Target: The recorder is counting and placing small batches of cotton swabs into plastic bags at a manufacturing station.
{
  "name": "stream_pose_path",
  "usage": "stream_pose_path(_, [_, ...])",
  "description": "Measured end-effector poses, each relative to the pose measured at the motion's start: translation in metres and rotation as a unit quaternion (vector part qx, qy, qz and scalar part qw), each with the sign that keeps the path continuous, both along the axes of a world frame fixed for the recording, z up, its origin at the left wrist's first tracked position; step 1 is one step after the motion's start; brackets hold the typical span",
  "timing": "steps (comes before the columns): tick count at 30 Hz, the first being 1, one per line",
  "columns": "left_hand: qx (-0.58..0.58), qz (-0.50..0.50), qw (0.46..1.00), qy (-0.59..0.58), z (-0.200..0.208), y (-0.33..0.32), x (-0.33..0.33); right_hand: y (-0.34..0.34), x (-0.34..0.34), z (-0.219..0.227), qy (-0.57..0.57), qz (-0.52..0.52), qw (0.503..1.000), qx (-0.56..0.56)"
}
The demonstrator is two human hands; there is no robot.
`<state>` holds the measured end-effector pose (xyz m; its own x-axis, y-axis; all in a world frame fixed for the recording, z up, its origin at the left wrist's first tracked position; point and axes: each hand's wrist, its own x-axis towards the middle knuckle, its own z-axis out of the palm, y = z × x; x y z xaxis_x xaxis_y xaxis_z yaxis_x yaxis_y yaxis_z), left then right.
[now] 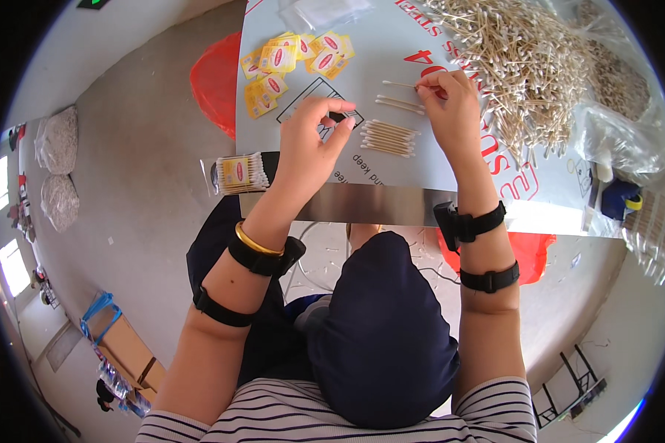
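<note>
My right hand (454, 111) pinches the end of a cotton swab (397, 83) just above the table. Two more swabs (400, 104) lie side by side below it, partly under the fingers. Nearer to me is a neat row of several cotton swabs (389, 139). My left hand (312, 140) hovers left of that row, its thumb and forefinger curved toward each other with a gap between them and nothing seen in it. Left of it, at the table edge, sits a clear packet of swabs (238, 172) with a yellow card inside.
Loose yellow cards (277, 59) lie at the far left of the table (273, 140). A large heap of cotton swabs (521, 66) covers the far right, beside clear plastic bags (621, 136). Red plastic (216, 85) hangs beyond the left edge. A tape roll (633, 202) sits at the right.
</note>
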<state>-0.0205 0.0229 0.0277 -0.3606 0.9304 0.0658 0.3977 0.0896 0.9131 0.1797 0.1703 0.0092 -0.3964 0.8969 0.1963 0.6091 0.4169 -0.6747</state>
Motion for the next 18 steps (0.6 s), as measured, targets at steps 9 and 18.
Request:
stream_pose_path(9, [0.124, 0.024, 0.984, 0.123, 0.011, 0.019, 0.014, -0.025, -0.009, 0.047, 0.053, 0.096, 0.993, -0.046])
stream_pose_path(18, [0.032, -0.093, 0.993, -0.068, 0.041, 0.019, 0.013, -0.051, 0.009, 0.085, 0.107, 0.105, 0.984, -0.091])
